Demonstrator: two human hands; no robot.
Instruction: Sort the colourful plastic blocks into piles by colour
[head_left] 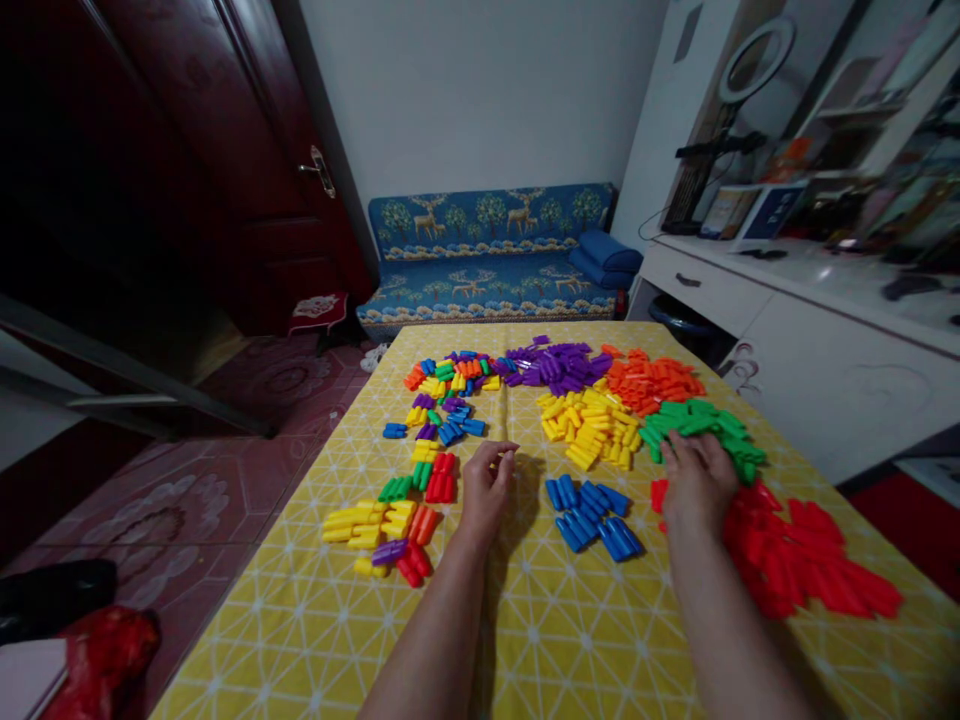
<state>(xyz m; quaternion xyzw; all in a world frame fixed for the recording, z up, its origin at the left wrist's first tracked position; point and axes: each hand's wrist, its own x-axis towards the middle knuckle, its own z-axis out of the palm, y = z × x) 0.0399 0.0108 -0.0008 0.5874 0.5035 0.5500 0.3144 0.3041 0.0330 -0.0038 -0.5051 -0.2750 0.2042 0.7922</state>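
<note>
My right hand [699, 475] lies over the pile of green bullet-shaped plastic pieces [709, 420], its fingers slightly apart and touching them. Whether one is between the fingertips is hidden. My left hand [489, 485] is raised above the middle of the table, fingers curled and thumb close to the index finger; no piece shows in it. Close to its left are red pieces [442, 478] side by side, and green pieces [396, 488]. Between my hands lie several blue pieces [592, 515]. Red pieces [802, 550] are heaped beside my right wrist.
Yellow [592, 422], orange [652, 380] and purple piles [559, 367] are on the table's far right half. Mixed-colour rows [450, 375] curve along the left side. A yellow patterned cloth [525, 640] covers the table. Behind stands a blue sofa [480, 280]; a white cabinet [810, 370] is at right.
</note>
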